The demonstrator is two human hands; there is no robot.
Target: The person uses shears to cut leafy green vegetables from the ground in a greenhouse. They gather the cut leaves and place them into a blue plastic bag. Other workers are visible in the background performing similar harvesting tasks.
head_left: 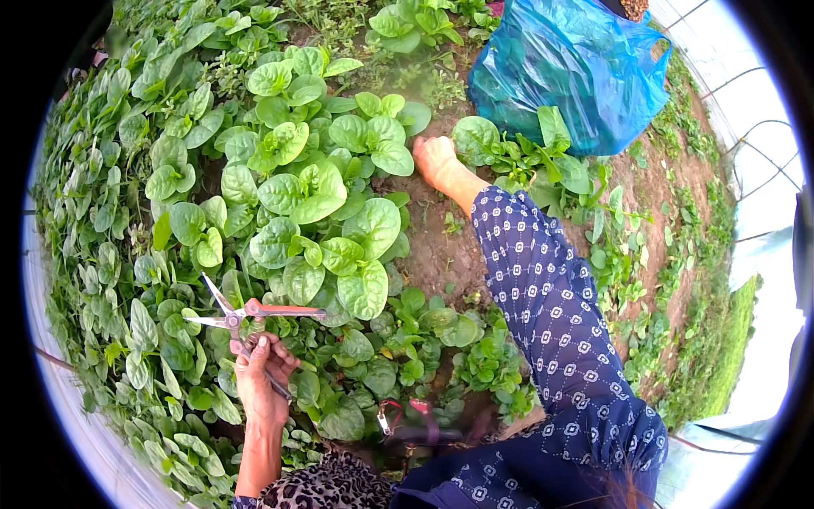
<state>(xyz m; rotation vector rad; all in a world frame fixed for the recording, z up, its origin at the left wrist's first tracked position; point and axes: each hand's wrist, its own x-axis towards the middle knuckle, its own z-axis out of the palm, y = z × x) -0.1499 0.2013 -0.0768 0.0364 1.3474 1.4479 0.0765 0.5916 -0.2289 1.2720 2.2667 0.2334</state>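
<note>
My left hand grips a pair of pruning shears by one handle. Their blades are spread apart above the leaves at the lower left, and the red-orange handle points right. Farther off, my right hand is curled down beside a round-leaved green plant. Its fingers point away and are mostly hidden, so what they hold cannot be made out. Just right of that hand lies a bunch of leafy greens, in front of a blue plastic bag.
Dense leafy plants cover the left side and middle. Bare soil shows between them and my right sleeve. Low weeds grow on the right, near a pale plastic greenhouse wall. A dark strap with a metal clip hangs near my body.
</note>
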